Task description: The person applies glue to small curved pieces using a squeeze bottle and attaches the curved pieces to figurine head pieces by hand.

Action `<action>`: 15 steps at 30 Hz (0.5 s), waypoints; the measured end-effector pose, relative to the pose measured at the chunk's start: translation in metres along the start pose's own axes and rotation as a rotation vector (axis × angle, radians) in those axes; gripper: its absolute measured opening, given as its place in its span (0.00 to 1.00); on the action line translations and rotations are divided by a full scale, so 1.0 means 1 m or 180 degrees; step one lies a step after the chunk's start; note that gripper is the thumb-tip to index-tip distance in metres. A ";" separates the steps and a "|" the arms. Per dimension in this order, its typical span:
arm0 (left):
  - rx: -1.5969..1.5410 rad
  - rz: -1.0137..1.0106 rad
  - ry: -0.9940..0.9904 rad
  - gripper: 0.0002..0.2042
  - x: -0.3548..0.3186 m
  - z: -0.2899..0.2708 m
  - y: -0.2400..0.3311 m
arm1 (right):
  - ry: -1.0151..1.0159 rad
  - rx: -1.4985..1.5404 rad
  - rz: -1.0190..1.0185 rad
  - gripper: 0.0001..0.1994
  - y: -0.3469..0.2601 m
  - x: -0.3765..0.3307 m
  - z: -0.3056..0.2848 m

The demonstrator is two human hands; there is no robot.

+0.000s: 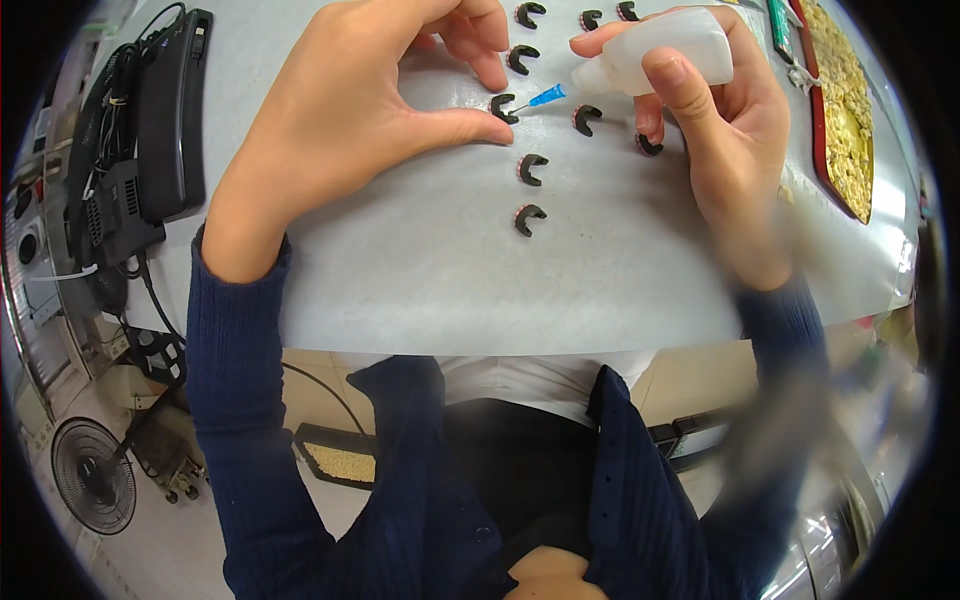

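Note:
My right hand [735, 120] is closed round a translucent white squeeze bottle [665, 55], tilted so its blue needle tip [547, 95] points down and left. The thin needle reaches a small black horseshoe-shaped piece [503, 108] with a pinkish outer edge. My left hand [360, 110] steadies this piece between thumb and a fingertip. Similar pieces lie on the grey table, among them one just below [532, 169], another nearer me [529, 220] and one to the right [587, 121]. Under my right fingers sits one more piece [649, 146], partly hidden.
A red-rimmed tray [823, 150] of pale yellowish pieces lies at the right. Black electronic boxes [172, 120] with cables line the left edge. Below the table are a fan [93, 475] on the left and a dark bin [340, 462] with pale granules.

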State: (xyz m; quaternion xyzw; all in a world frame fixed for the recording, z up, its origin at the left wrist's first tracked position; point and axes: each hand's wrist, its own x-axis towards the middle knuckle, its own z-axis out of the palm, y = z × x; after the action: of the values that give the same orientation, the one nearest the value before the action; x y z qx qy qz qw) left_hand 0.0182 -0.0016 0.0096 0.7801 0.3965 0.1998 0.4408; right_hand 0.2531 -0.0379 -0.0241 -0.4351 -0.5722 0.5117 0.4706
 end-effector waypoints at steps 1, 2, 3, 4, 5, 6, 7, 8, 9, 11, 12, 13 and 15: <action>-0.0024 0.0002 0.0006 0.19 0.001 0.001 0.000 | 0.0010 -0.0013 0.0025 0.14 0.000 0.000 0.000; -0.0027 0.0005 0.0001 0.19 0.001 0.001 -0.002 | 0.0019 -0.0028 0.0048 0.14 -0.001 0.000 0.000; -0.0018 0.0110 -0.0007 0.19 0.001 0.002 -0.005 | 0.0029 -0.0042 0.0072 0.14 -0.002 -0.001 -0.001; -0.0009 0.0216 -0.0016 0.19 0.003 0.003 -0.010 | 0.0041 -0.0057 0.0096 0.14 -0.002 -0.001 -0.001; -0.0007 0.0212 -0.0008 0.19 0.014 0.009 -0.029 | 0.0036 -0.0067 0.0113 0.14 -0.003 -0.001 0.001; -0.0693 0.1944 0.0118 0.19 0.032 0.016 -0.058 | 0.0018 -0.0067 0.0122 0.14 -0.005 0.000 0.003; -0.1403 0.3692 0.0220 0.19 0.044 0.021 -0.073 | 0.0028 -0.0083 0.0143 0.14 -0.006 0.000 0.003; -0.1406 0.3689 0.0216 0.19 0.045 0.022 -0.074 | 0.0036 -0.0092 0.0166 0.15 -0.005 0.000 0.003; -0.1419 0.3693 0.0214 0.19 0.045 0.022 -0.074 | 0.0036 -0.0089 0.0167 0.15 -0.005 0.000 0.003; -0.1442 0.3694 0.0206 0.19 0.034 0.017 -0.055 | 0.0077 -0.0069 0.0115 0.15 -0.002 0.000 0.001; -0.0703 0.1800 0.0115 0.19 0.014 0.008 -0.019 | 0.0112 -0.0066 0.0100 0.15 0.001 0.000 -0.002; 0.0053 -0.0092 0.0031 0.19 0.002 0.003 0.001 | 0.0130 -0.0061 0.0073 0.15 0.002 0.000 -0.002; 0.0000 -0.0055 0.0006 0.18 0.002 0.003 0.001 | 0.0155 -0.0076 0.0039 0.15 0.001 0.000 -0.002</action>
State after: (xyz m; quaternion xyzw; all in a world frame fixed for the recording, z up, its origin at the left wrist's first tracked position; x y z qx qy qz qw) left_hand 0.0217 -0.0018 0.0090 0.7765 0.4036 0.1967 0.4422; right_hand 0.2555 -0.0378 -0.0250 -0.4564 -0.5639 0.4970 0.4761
